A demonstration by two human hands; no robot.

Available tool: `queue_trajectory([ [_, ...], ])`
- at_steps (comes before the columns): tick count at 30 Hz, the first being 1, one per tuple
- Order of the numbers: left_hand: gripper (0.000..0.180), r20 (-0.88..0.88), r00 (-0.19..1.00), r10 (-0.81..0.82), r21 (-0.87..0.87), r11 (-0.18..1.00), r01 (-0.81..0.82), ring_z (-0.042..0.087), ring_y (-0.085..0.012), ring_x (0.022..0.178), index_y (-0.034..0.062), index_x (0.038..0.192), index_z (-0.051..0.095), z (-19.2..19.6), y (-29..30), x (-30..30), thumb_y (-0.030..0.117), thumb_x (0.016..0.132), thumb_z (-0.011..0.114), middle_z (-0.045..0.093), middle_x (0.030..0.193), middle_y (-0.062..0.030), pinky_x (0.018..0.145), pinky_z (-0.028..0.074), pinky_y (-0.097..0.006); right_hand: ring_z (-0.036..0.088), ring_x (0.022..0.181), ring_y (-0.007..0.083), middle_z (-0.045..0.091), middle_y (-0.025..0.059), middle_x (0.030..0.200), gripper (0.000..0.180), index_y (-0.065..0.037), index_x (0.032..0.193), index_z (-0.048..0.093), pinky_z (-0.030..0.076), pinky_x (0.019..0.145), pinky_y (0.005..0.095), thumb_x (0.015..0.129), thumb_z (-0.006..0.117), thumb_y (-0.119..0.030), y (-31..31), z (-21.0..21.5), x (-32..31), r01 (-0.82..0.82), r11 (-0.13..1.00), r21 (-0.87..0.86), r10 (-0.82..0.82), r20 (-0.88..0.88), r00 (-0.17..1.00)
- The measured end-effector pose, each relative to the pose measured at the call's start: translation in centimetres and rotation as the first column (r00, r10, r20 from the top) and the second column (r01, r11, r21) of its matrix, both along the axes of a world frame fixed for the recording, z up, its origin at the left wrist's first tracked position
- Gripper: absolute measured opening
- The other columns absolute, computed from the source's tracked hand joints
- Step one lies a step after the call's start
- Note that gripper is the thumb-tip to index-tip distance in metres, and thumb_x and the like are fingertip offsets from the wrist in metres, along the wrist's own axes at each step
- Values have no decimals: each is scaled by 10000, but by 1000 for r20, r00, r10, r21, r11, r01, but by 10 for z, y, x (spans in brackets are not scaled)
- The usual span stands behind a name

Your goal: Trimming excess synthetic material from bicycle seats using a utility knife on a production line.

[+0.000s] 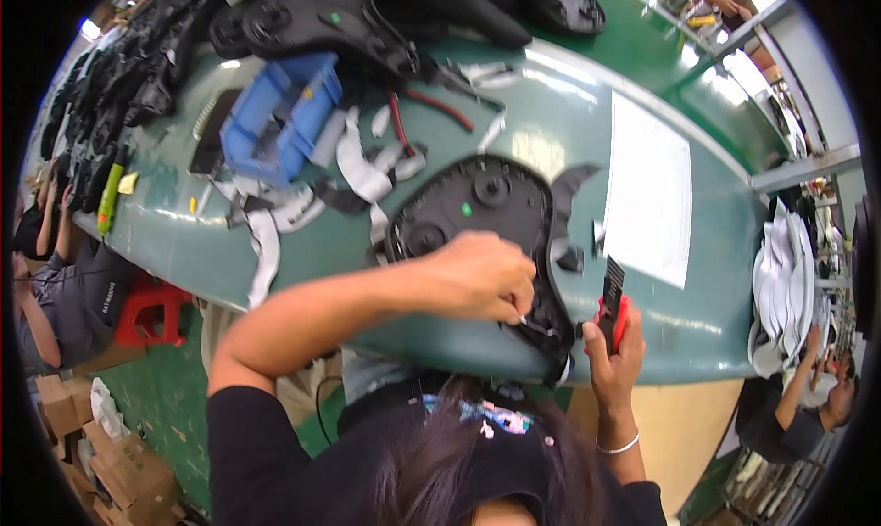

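A black moulded seat-like part (505, 191) lies at the table's near edge, its hollow side up, with round raised bosses and a small green mark. My left hand (482, 274) is closed over its near end. A thin whitish bit shows at the fingertips; what they pinch is too small to make out. Beside the part's right edge, my right hand (613, 361) grips a red utility knife (613, 310), its dark blade pointing away from me. Black trimmed scraps (569, 191) lie just right of the part.
Beyond the part are red-handled pliers (399, 122), grey and white offcuts (362, 168) and a blue bin (280, 117). More black moulded parts (303, 21) are piled at the far side. A white paper sheet (649, 191) lies right. People work nearby on both sides.
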State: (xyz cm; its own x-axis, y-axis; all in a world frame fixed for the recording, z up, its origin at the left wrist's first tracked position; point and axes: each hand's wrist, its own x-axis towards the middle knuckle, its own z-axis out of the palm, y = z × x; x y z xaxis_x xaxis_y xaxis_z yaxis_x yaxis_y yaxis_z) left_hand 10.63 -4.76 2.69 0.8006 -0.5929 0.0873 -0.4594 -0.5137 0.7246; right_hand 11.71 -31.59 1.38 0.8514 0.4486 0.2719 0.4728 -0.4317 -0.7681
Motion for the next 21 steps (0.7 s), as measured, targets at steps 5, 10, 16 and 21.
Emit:
queue_trajectory([
  [5,125,237,920,311,-25,949,-314,589,-286,778,117,797,618,-12,-13,-4,223,754,666,563,845,-78,670,478,-430,537,606,253,577,116,744,341,-24,1009,529,457,608,342,781,738,-169,40,-6,36,-14,1000,26,16,-73,997],
  [10,329,384,394,835,-151,478,-866,559,-333,882,55,959,588,0,48,6,327,799,678,591,899,-125,732,456,-418,556,643,213,578,111,719,360,-31,982,518,453,624,340,778,737,-232,69,2,56,-167,984,-58,142,-302,943],
  [16,613,-674,616,408,-288,624,-727,614,-174,917,-23,1106,601,11,93,26,532,846,605,656,1009,-93,795,473,-312,563,685,140,576,56,819,229,-44,972,523,460,632,274,849,660,-182,54,26,86,-10,964,265,43,-118,992],
  [21,564,-553,720,418,-812,-75,-579,575,-203,1072,3,1242,502,73,154,91,471,928,518,600,1158,-95,950,438,-364,523,666,93,563,43,828,218,-39,1055,461,435,571,218,900,589,-123,48,32,102,348,711,611,-291,-194,937],
])
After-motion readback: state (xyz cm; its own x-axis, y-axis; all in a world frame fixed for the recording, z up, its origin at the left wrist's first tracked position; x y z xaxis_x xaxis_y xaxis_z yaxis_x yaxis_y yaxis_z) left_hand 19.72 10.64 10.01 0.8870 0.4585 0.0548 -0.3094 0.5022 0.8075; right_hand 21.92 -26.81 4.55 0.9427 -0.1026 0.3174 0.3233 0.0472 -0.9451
